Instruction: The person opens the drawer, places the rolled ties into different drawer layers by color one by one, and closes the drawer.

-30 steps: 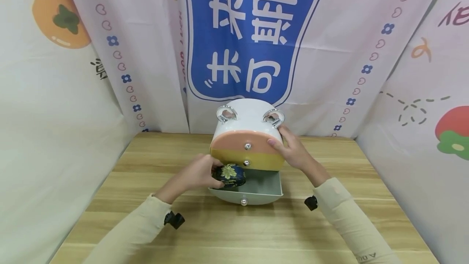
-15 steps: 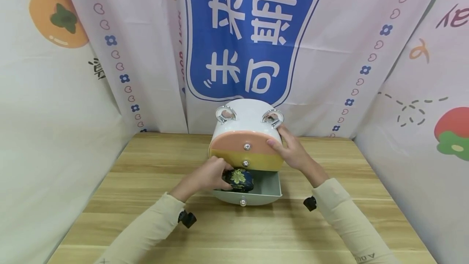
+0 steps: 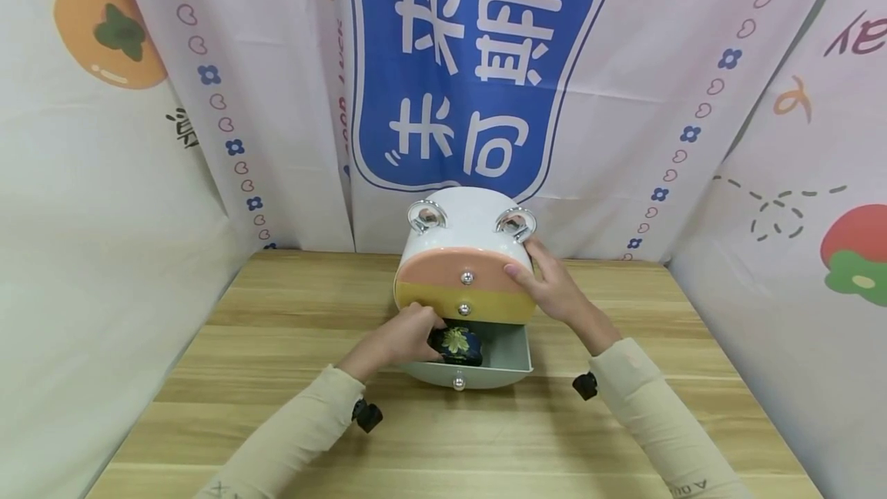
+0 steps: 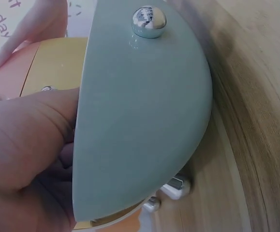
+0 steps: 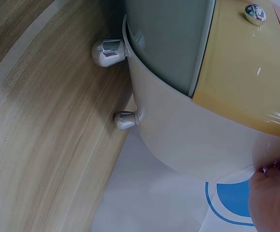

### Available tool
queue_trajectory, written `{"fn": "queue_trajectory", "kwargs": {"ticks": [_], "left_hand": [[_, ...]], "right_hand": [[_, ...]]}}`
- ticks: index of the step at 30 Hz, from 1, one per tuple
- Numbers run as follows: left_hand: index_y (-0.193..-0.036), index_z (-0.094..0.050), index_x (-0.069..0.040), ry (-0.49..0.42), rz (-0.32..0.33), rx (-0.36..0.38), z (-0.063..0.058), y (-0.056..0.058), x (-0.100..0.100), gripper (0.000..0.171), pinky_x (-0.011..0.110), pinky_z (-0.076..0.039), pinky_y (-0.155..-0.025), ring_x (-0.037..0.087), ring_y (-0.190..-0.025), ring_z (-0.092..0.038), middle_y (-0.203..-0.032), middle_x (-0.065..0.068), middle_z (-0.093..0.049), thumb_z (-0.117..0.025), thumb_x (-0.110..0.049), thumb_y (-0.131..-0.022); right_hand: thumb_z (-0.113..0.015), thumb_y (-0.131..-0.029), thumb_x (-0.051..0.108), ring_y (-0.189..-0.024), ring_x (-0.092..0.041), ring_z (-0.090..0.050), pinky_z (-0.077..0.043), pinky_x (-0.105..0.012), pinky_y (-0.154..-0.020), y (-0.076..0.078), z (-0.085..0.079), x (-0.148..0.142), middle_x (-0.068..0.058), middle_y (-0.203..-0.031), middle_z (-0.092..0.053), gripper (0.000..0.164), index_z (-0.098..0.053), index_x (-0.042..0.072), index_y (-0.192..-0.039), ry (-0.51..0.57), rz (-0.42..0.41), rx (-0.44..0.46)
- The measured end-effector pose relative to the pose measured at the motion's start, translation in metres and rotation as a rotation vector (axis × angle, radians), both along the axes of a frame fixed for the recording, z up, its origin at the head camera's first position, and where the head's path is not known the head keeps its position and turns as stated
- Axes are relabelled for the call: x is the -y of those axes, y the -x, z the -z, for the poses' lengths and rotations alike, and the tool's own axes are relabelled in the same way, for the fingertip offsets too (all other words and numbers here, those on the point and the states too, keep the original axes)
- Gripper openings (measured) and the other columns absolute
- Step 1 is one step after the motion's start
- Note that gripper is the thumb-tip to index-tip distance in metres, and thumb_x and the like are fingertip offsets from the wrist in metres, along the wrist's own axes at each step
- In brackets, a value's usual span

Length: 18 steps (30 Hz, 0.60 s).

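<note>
A small rounded drawer cabinet (image 3: 471,214) has a white shell, two ring-shaped silver ears and peach, yellow and grey-green fronts with silver knobs. Its bottom grey-green drawer (image 3: 509,349) is pulled out. My left hand (image 3: 405,337) reaches into this drawer and holds a dark blue rounded item with a gold leaf pattern (image 3: 457,345) between thumb and fingers. In the left wrist view, the drawer front hides the item and the fingertips. My right hand (image 3: 554,283) grips the cabinet's right side, thumb on the peach front (image 3: 436,264) and fingers against the white shell.
The cabinet stands on short silver feet (image 5: 108,53) on a wood-grain table (image 3: 291,283). Close behind it hangs a printed cloth (image 3: 624,122) with a blue panel. More cloth walls enclose the left and right sides.
My left hand has moved right and lower into the open drawer, carrying the dark blue item from the left rim to inside it. The right hand and cabinet stay put.
</note>
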<state>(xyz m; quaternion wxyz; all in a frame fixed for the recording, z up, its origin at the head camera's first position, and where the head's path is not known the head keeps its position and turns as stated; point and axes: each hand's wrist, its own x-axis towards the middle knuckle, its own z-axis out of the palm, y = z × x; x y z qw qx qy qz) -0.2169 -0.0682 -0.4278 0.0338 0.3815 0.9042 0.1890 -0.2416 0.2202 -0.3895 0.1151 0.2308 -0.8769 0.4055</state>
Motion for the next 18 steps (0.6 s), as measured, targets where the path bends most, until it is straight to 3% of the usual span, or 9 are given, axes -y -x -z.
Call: {"fn": "queue_trajectory", "kwargs": {"ticks": [6, 10, 13, 18], "left_hand": [[-0.093, -0.074, -0.010, 0.053, -0.025, -0.016, 0.005, 0.001, -0.002, 0.038, 0.020, -0.043, -0.058, 0.001, -0.064, -0.049, -0.084, -0.004, -0.073, -0.088, -0.034, -0.067], [-0.094, -0.073, -0.010, 0.035, -0.041, -0.025, 0.004, -0.001, 0.000, 0.040, 0.021, -0.042, -0.059, 0.002, -0.065, -0.049, -0.085, -0.004, -0.073, -0.087, -0.036, -0.068], [-0.088, -0.071, -0.009, -0.009, -0.049, -0.011, -0.001, -0.003, 0.003, 0.033, 0.021, -0.040, -0.056, 0.004, -0.061, -0.046, -0.078, -0.004, -0.070, -0.086, -0.032, -0.070], [-0.088, -0.070, -0.007, -0.101, -0.085, 0.082, -0.017, -0.011, 0.012, 0.025, 0.026, -0.055, -0.070, 0.013, -0.080, -0.068, -0.089, 0.004, -0.073, -0.082, -0.026, -0.077]], "right_hand": [[-0.052, -0.096, 0.047, -0.142, -0.019, -0.035, -0.031, -0.052, -0.115, 0.001, 0.003, 0.000, 0.004, -0.156, -0.033, 0.065, -0.023, 0.033, -0.152, 0.004, 0.000, 0.007], [-0.052, -0.096, 0.047, -0.143, -0.018, -0.034, -0.030, -0.052, -0.115, 0.001, 0.004, 0.001, 0.004, -0.157, -0.032, 0.065, -0.020, 0.037, -0.152, 0.006, -0.005, 0.006], [-0.052, -0.096, 0.047, -0.144, -0.019, -0.033, -0.030, -0.052, -0.116, 0.001, 0.003, 0.001, 0.005, -0.158, -0.029, 0.066, -0.019, 0.035, -0.153, 0.009, -0.004, 0.017], [-0.052, -0.096, 0.048, -0.145, -0.020, -0.031, -0.029, -0.053, -0.116, 0.000, 0.002, 0.001, 0.004, -0.160, -0.027, 0.066, -0.016, 0.042, -0.151, 0.017, 0.001, 0.042]]}}
